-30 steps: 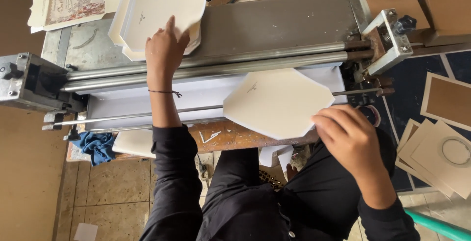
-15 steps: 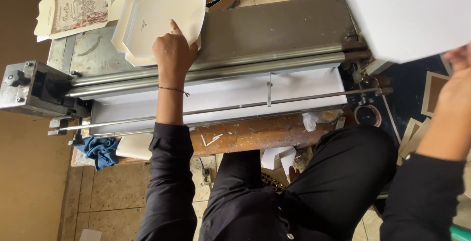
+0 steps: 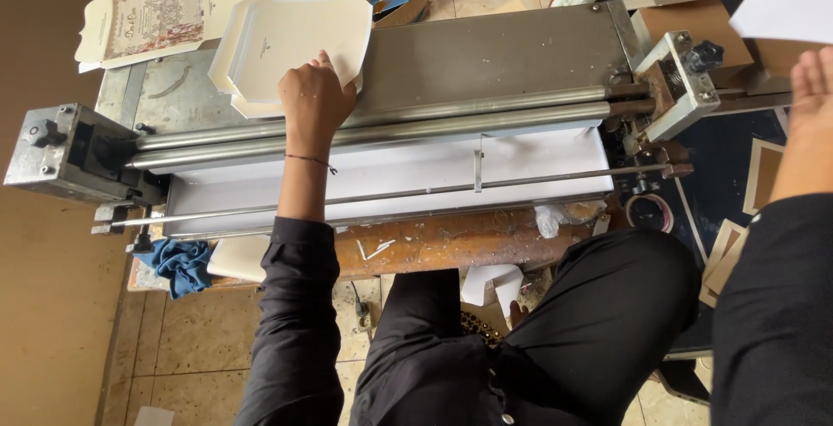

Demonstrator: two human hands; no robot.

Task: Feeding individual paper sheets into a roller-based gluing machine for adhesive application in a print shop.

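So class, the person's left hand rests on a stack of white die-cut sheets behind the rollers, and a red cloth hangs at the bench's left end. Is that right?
Not quite. The head view shows the cloth is blue, not red. The left hand does rest on the stack of white die-cut sheets behind the rollers.

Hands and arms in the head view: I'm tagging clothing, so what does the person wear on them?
Both hands, left and right, are bare, without gloves. Long black sleeves cover both forearms, the left ending in a buttoned cuff. A thin dark thread bracelet circles the left wrist.

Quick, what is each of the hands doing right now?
Left hand: resting on the stack of white cards, fingers curled.
Right hand: open, by a white sheet; grip cannot be told.
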